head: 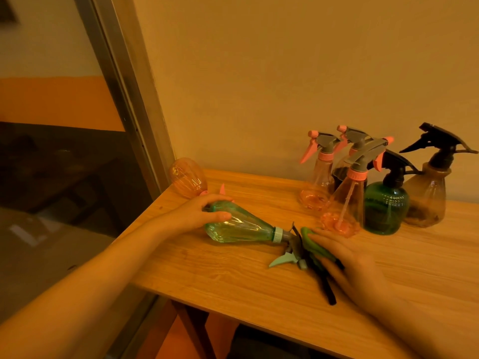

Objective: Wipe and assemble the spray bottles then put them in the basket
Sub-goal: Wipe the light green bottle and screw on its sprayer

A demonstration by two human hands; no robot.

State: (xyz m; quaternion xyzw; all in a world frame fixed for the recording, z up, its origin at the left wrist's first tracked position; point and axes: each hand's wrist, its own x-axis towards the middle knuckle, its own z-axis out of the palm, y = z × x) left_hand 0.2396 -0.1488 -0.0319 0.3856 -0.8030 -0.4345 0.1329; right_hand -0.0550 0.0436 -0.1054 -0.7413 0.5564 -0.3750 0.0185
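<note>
table layout, bottles
lying bottle centre frame on table; upright bottles clustered right of centre; another lying bottle behind, at the table's left corner.

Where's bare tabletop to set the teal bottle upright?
Free: the wooden table along its near edge, below the lying clear teal spray bottle; also the back strip between the lying orange bottle and the standing pink-trigger bottles. Crowded: the back right cluster, including the dark green round bottle.
</note>
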